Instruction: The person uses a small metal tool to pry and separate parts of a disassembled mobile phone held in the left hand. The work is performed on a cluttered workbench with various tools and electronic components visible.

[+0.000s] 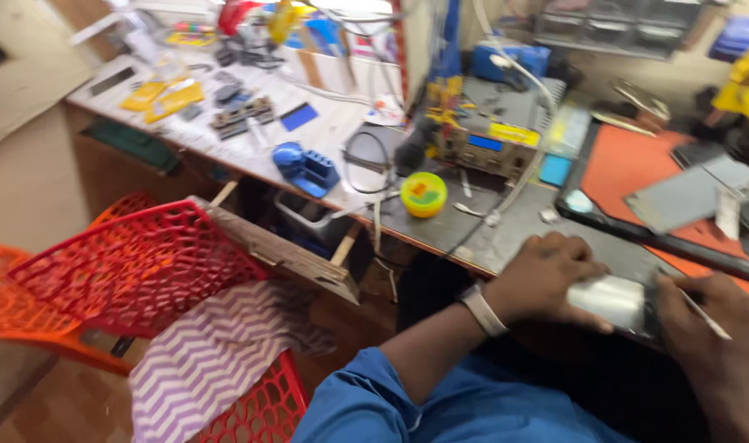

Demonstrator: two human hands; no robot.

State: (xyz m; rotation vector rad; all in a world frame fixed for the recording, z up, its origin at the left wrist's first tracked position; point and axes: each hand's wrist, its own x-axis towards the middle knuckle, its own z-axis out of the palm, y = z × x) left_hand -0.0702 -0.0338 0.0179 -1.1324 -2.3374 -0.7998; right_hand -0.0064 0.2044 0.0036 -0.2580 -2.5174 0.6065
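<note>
Cluttered and dark, the surface [473,238] ran from the upper left toward us, crowded with tools and cables. We saw our left hand [547,275] resting at its near edge, fingers [584,316] curled down and clamped on the left end of a flat silvery phone [612,302]. A pale band sat on that wrist above a blue sleeve [366,406]. Our right hand [707,328] gripped the phone's other end, its fingers closed around a thin pale tool [707,316] that pointed down to the right. The phone lay between both hands, just at the edge of the surface and close to our body. Behind it we saw an orange mat [629,168] with a grey panel [678,197] on it. A round yellow tin [424,194] stood near a box-shaped device with a blue screen [481,139], and a blue holder [307,168] sat further left. Beside us stood a red lattice chair [128,262] draped with a striped cloth [202,353].
</note>
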